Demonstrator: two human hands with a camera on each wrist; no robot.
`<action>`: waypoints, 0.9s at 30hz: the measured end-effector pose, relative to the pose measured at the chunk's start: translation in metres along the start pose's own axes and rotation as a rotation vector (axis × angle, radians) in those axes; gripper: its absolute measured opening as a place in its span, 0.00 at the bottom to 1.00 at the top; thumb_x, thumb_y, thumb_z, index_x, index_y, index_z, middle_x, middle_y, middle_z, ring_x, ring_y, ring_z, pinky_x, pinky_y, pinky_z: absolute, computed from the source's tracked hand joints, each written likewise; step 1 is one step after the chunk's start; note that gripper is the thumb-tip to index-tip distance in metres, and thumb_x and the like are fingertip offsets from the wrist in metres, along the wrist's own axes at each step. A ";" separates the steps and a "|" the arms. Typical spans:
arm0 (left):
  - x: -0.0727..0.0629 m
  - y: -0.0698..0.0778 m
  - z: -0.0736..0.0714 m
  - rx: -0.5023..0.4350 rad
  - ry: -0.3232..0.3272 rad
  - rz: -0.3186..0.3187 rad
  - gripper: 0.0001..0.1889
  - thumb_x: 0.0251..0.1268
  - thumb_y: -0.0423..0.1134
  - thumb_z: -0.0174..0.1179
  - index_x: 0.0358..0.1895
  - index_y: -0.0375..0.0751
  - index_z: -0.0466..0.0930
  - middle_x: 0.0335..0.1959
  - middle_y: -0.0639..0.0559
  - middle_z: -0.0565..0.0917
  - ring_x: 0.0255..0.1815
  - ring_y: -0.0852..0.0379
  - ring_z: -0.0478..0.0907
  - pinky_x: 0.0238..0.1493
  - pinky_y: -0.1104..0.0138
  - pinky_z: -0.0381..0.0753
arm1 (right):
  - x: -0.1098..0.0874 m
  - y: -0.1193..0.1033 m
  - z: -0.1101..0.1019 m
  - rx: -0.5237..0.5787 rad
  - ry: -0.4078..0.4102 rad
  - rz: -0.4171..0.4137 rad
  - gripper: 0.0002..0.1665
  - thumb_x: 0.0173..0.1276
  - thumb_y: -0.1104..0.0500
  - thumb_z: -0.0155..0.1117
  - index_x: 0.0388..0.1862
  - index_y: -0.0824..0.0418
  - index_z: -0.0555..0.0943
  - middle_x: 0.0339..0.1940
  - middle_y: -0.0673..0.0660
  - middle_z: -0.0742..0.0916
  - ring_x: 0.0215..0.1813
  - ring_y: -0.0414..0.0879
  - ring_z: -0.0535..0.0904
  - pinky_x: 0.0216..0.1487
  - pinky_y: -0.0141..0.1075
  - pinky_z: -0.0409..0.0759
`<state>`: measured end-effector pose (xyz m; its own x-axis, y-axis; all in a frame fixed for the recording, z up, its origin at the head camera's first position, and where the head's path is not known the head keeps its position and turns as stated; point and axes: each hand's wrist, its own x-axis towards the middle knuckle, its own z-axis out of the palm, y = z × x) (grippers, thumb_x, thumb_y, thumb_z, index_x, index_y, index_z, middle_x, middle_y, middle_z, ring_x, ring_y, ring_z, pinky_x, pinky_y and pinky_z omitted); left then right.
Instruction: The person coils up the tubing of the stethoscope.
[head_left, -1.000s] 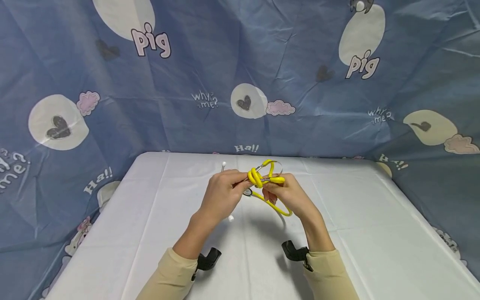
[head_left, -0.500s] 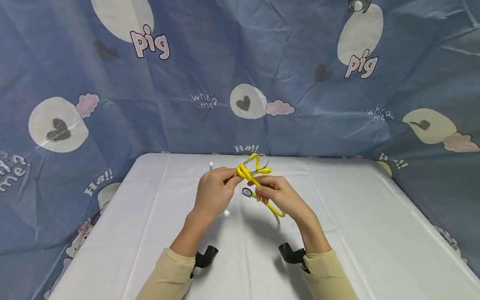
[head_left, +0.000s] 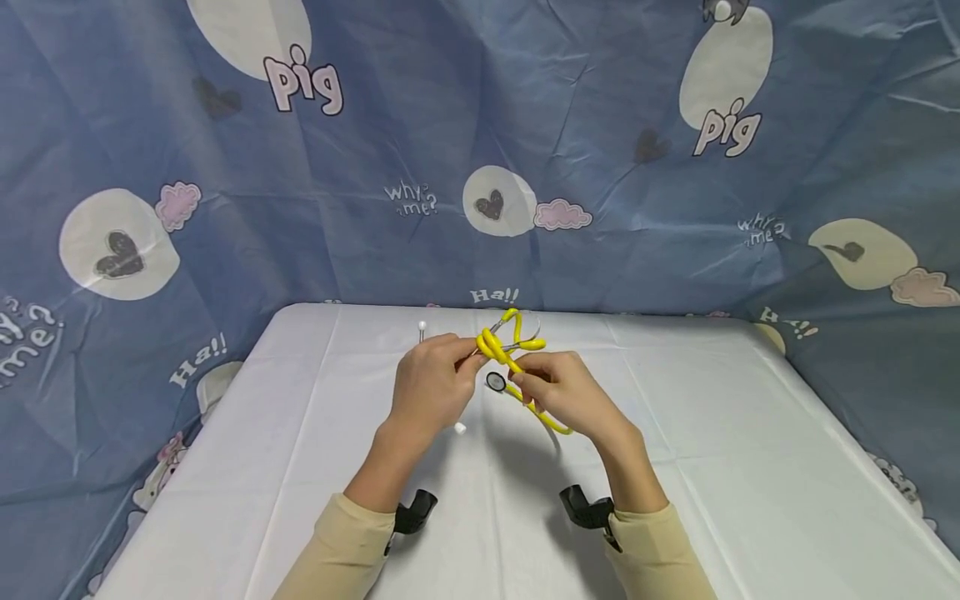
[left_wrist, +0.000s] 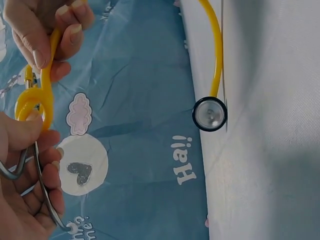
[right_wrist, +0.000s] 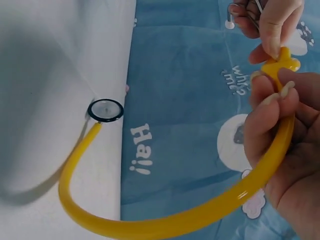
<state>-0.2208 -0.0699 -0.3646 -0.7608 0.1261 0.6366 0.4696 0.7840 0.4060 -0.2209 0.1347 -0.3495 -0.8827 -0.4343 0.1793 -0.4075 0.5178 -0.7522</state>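
A yellow stethoscope (head_left: 490, 347) is held up over the white table, its tubing looped in a knot around the metal ear tubes. My left hand (head_left: 435, 379) pinches the metal tubes beside the knot, and the white ear tips (head_left: 422, 326) stick out past that hand. With thumb and fingers, my right hand (head_left: 566, 387) grips the yellow tubing (right_wrist: 240, 195) just right of the knot. Below the hands hangs the round chest piece (left_wrist: 210, 114) with its black rim, at the end of the curved tubing. In the right wrist view, my fingers partly cover the knot.
A white cloth covers the table (head_left: 735, 467). Behind it hangs a blue printed curtain (head_left: 637, 250). Each wrist carries a black camera mount, one on the left (head_left: 415, 512) and one on the right (head_left: 585, 507).
Both hands and the knot shifted left, mostly in the first half second. My right hand moved from near the metal end down onto the tubing beside the knot. Little has changed since.
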 end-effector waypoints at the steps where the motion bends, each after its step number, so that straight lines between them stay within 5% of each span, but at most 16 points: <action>1: 0.000 0.000 0.000 0.012 -0.004 0.004 0.05 0.65 0.44 0.66 0.33 0.52 0.89 0.19 0.61 0.77 0.20 0.65 0.67 0.20 0.70 0.66 | 0.000 -0.001 0.000 -0.019 0.000 0.003 0.11 0.72 0.61 0.59 0.29 0.52 0.83 0.20 0.57 0.83 0.21 0.46 0.77 0.24 0.31 0.71; 6: -0.001 0.001 0.001 0.057 -0.025 0.004 0.05 0.66 0.44 0.66 0.33 0.51 0.89 0.19 0.60 0.77 0.19 0.65 0.68 0.20 0.70 0.66 | -0.001 -0.004 0.001 -0.132 -0.007 -0.008 0.13 0.71 0.60 0.61 0.24 0.52 0.81 0.17 0.51 0.81 0.18 0.41 0.75 0.22 0.31 0.68; 15: 0.000 -0.002 0.001 0.043 -0.078 -0.082 0.06 0.66 0.45 0.65 0.33 0.52 0.89 0.17 0.60 0.74 0.17 0.62 0.67 0.21 0.67 0.65 | -0.001 -0.007 -0.001 -0.218 -0.080 -0.058 0.16 0.66 0.73 0.55 0.27 0.51 0.75 0.23 0.48 0.73 0.28 0.39 0.68 0.32 0.31 0.69; 27: 0.000 0.001 -0.002 0.082 -0.227 -0.117 0.08 0.70 0.47 0.62 0.33 0.53 0.88 0.22 0.60 0.78 0.21 0.62 0.70 0.25 0.66 0.69 | -0.006 -0.013 0.002 -0.522 0.173 -0.244 0.10 0.60 0.70 0.69 0.30 0.54 0.85 0.30 0.46 0.83 0.31 0.39 0.76 0.36 0.35 0.77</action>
<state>-0.2199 -0.0703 -0.3630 -0.8932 0.1575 0.4212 0.3417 0.8466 0.4080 -0.2098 0.1285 -0.3421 -0.7569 -0.4826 0.4407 -0.6253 0.7309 -0.2735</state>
